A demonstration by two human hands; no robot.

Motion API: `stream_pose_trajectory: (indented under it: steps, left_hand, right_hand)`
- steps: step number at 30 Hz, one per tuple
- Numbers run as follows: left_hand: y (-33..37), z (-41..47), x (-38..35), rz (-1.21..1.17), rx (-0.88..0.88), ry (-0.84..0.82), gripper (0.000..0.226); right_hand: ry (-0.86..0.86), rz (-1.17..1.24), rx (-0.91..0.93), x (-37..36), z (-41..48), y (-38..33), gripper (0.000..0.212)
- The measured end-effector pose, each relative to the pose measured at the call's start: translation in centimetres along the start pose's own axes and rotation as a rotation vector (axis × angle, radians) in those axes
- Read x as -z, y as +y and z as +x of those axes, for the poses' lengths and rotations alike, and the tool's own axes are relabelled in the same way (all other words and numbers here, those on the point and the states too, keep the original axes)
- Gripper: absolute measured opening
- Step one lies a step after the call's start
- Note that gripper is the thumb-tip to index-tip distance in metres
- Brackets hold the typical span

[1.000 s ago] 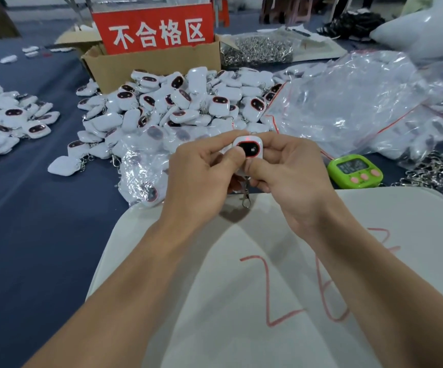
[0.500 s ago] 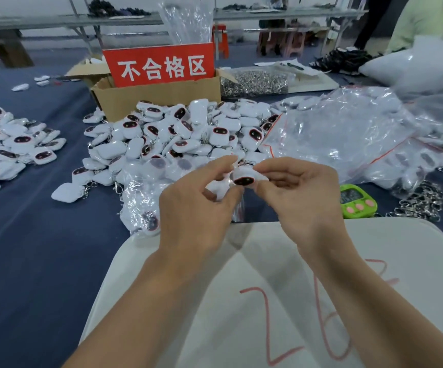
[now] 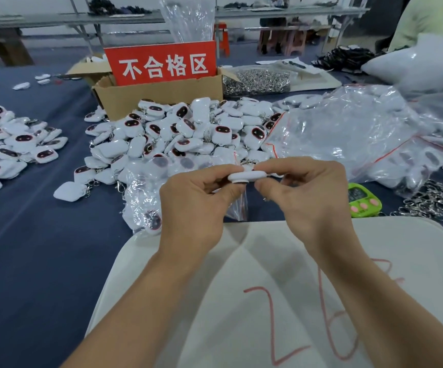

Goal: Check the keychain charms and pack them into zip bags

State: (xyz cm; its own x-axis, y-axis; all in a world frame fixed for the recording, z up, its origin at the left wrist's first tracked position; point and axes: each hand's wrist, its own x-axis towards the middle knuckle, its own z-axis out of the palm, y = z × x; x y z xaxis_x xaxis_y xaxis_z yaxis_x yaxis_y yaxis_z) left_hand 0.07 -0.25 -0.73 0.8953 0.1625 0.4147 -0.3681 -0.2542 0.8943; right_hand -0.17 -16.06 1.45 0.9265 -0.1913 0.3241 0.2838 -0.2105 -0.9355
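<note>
At the bottom of the frame lies a white sheet with red handwritten numerals [image 3: 268,261]. Above it, mid-frame, the left hand [image 3: 194,205] and right hand [image 3: 308,197] meet, each pinching one end of a flat white plastic keychain charm [image 3: 247,176] held edge-on between thumbs and fingers. Just right of the right hand, a lime-green digital timer [image 3: 363,200] sits on the dark blue tablecloth [image 3: 29,248]. Behind the hands spreads a heap of white charms with dark faces [image 3: 188,128]. Crumpled clear zip bags with red seals [image 3: 347,134] fill the right. Another charm pile [image 3: 10,144] lies at the left edge. Farther back stands a brown cardboard box [image 3: 159,99] bearing a red sign with white characters [image 3: 162,63].
</note>
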Motion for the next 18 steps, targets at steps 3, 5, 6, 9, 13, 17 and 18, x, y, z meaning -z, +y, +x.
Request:
stream_pose_trajectory:
  steps: [3,5,6,9,13,17,18]
  left_hand:
    - [-0.1,0.0,0.0,-0.045,0.030,-0.024,0.031]
    - [-0.1,0.1,0.1,-0.064,0.033,-0.041,0.029]
    - [-0.1,0.1,0.1,-0.063,0.027,-0.054,0.029]
    - [0.2,0.0,0.1,-0.010,0.007,-0.063,0.038]
    - [0.7,-0.3,0.0,0.080,-0.001,-0.088,0.054]
    - [1.2,-0.6,-0.3,0.078,0.015,-0.131,0.050]
    - [1.3,-0.6,-0.3,0.081,0.013,-0.129,0.045]
  right_hand:
    - [-0.009,-0.002,0.004,0.1,-0.1,0.0,0.029]
    - [-0.006,-0.002,-0.001,0.2,-0.1,0.1,0.027]
    - [-0.015,0.006,-0.003,0.3,0.0,0.1,0.026]
    - [-0.110,0.099,-0.047,0.5,0.1,0.0,0.018]
    - [-0.160,0.171,-0.226,0.3,0.3,0.5,0.017]
    - [-0.166,0.240,-0.339,0.5,0.5,0.5,0.023]
    - [-0.181,0.263,-0.340,0.6,0.5,0.4,0.023]
